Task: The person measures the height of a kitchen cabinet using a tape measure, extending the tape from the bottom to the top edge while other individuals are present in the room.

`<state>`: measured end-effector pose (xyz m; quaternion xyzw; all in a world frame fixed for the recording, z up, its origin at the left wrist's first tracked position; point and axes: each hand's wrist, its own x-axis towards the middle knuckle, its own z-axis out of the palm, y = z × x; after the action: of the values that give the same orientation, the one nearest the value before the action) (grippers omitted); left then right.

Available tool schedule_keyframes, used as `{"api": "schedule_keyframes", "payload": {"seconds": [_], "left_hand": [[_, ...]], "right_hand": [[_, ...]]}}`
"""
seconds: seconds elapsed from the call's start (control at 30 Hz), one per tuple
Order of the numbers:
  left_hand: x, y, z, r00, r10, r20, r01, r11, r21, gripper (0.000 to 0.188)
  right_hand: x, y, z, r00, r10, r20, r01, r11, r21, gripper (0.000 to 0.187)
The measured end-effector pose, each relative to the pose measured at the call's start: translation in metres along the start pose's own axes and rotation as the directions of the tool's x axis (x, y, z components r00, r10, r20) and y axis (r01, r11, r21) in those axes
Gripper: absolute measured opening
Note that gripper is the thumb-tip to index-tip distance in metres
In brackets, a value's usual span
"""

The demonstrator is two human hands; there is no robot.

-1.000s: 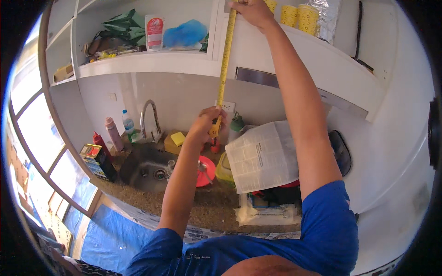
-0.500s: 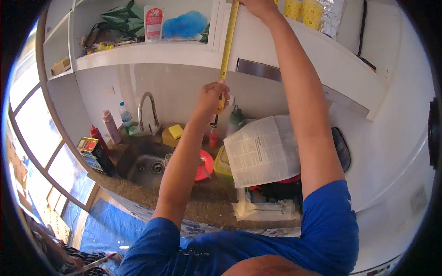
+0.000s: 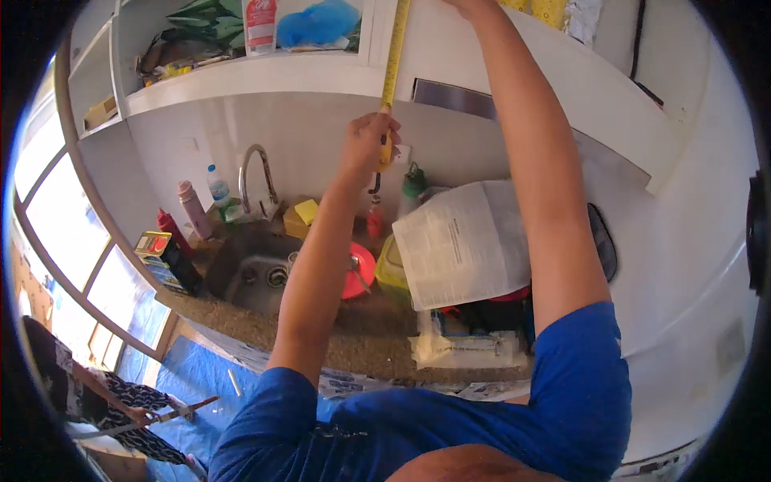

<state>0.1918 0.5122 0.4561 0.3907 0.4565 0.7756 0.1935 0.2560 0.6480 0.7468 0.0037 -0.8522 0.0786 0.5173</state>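
Note:
My left hand [image 3: 371, 145] is closed around a yellow tape measure [image 3: 385, 153] in front of the wall above the counter. Its yellow blade [image 3: 393, 60] runs straight up past the white cabinet and leaves the picture at the top. My right arm is stretched high along the cabinet front. Of my right hand [image 3: 464, 6] only the lower part shows at the upper edge; its fingers are cut off, so what it touches is hidden.
Below lies a stone counter [image 3: 373, 353] with a sink [image 3: 257, 277], a curved faucet [image 3: 259, 173], several bottles, a red plate [image 3: 359, 271] and a pale sheet [image 3: 466, 245] over things. Overhead are shelves holding a blue bag [image 3: 320, 24]. At lower left, a person [image 3: 112, 410] holds a long stick.
The view has tilted upward slightly, and the shelves sit higher in it. My right hand is now mostly out of the picture. The person at lower left has come further into view.

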Motion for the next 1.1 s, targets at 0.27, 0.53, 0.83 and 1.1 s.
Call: {"api": "schedule_keyframes", "payload": {"seconds": [0.27,0.53,0.83,1.1], "left_hand": [[0.013,0.015,0.013,0.999,0.054,0.000,-0.054,0.998,0.010,0.042],[0.015,0.027,0.018,0.999,-0.024,-0.047,0.024,1.000,0.008,0.041],[0.009,0.037,0.020,0.993,-0.106,-0.056,0.102,0.992,-0.080,0.037],[0.008,0.035,0.021,0.992,-0.116,-0.050,0.108,0.985,-0.136,0.034]], "right_hand": [[0.005,0.010,-0.002,0.999,-0.018,0.029,0.017,0.999,0.037,0.035],[-0.006,-0.010,-0.005,0.999,0.050,-0.012,-0.050,0.998,-0.028,0.039],[0.002,0.002,0.000,1.000,-0.005,0.001,0.005,1.000,0.011,0.039],[-0.004,-0.005,-0.004,1.000,0.005,0.001,-0.005,1.000,0.005,0.035]]}}
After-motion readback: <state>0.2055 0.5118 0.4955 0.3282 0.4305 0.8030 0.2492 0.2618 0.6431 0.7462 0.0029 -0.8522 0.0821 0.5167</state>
